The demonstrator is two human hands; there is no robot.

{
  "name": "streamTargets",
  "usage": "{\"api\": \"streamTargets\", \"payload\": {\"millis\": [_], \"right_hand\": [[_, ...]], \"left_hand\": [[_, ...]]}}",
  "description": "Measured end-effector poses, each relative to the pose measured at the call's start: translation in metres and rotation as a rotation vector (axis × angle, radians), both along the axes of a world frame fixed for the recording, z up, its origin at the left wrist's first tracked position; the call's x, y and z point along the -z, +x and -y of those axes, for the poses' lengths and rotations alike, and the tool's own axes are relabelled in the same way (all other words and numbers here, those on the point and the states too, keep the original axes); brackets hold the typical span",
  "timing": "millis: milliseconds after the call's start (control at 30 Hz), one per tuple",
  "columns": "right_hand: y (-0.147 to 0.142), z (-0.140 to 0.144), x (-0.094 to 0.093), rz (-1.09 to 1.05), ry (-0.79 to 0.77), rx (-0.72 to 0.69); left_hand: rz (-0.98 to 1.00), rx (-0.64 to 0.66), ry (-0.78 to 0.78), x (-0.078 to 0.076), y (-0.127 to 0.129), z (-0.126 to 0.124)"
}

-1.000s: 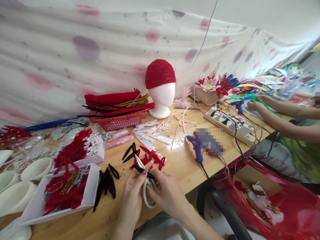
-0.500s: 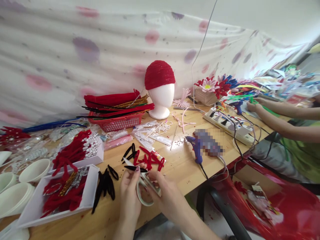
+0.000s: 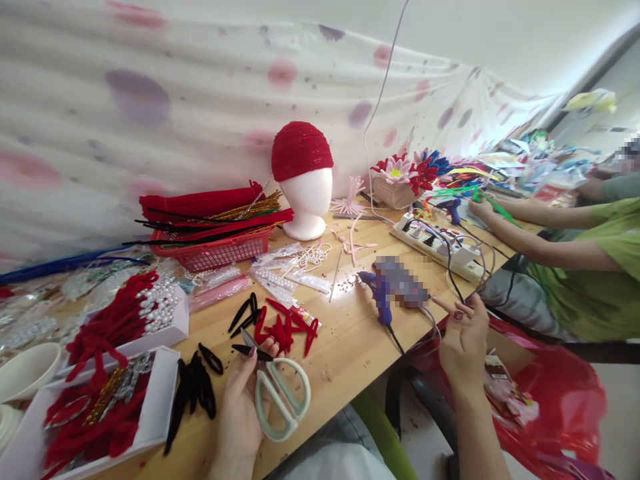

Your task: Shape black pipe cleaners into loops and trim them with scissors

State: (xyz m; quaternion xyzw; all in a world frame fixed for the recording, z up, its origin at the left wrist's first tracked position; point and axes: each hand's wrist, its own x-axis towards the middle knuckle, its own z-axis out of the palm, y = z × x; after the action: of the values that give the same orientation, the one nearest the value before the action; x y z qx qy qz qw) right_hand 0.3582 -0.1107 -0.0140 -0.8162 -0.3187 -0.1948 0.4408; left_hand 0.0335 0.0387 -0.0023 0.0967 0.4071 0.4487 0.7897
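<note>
In my left hand (image 3: 245, 393) are scissors (image 3: 283, 400) with pale green handles, their loops pointing toward me. The same hand pinches a black fuzzy petal-like piece (image 3: 254, 353) across the blades. My right hand (image 3: 465, 340) is off to the right, beyond the table edge and above a red plastic bag (image 3: 560, 413). Its fingertips are pressed together; whether something tiny is between them I cannot make out. More black fuzzy pieces (image 3: 195, 390) lie left of my left hand. Red fuzzy loops (image 3: 283, 330) lie just past it.
Purple glue gun (image 3: 381, 300) with a cord, and a power strip (image 3: 435, 250), lie to the right. A foam head (image 3: 307, 200) wearing a red cap stands behind, beside a red basket (image 3: 215, 253) of stems. White boxes (image 3: 165, 400) sit left. Another person's hands (image 3: 483, 210) hold green strips.
My right hand has let go of the scissors and moved right, over the red bag. The scissors stay in my left hand with the black piece. The view has turned slightly right.
</note>
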Motion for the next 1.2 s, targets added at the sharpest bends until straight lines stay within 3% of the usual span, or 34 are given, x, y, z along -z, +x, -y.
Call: {"api": "streamTargets", "payload": {"millis": [100,233,433,600,767,1067,1200], "right_hand": [[0.014,-0.011,0.011,-0.033,-0.085,0.059],[0.027,-0.025,0.019,-0.059,-0.184,0.035],[0.044,-0.032,0.017,-0.059,-0.275,-0.024],[0.046,-0.035,0.022,-0.073,-0.28,0.027],[0.041,-0.029,0.025,-0.046,-0.263,0.054],[0.062,-0.041,0.003,0.095,-0.301,-0.214],[0.07,-0.044,-0.007,0.151,-0.257,-0.221]], "left_hand": [[-0.007,-0.006,0.021,0.0,0.001,0.002],[-0.017,-0.009,0.037,0.001,0.001,0.004],[0.003,-0.009,0.015,0.028,-0.001,-0.006],[0.013,-0.006,0.011,0.044,0.004,-0.015],[0.012,0.001,0.012,0.038,0.003,-0.01],[0.021,0.005,-0.033,0.013,0.002,0.001],[0.04,0.012,-0.063,0.013,0.0,0.002]]}}
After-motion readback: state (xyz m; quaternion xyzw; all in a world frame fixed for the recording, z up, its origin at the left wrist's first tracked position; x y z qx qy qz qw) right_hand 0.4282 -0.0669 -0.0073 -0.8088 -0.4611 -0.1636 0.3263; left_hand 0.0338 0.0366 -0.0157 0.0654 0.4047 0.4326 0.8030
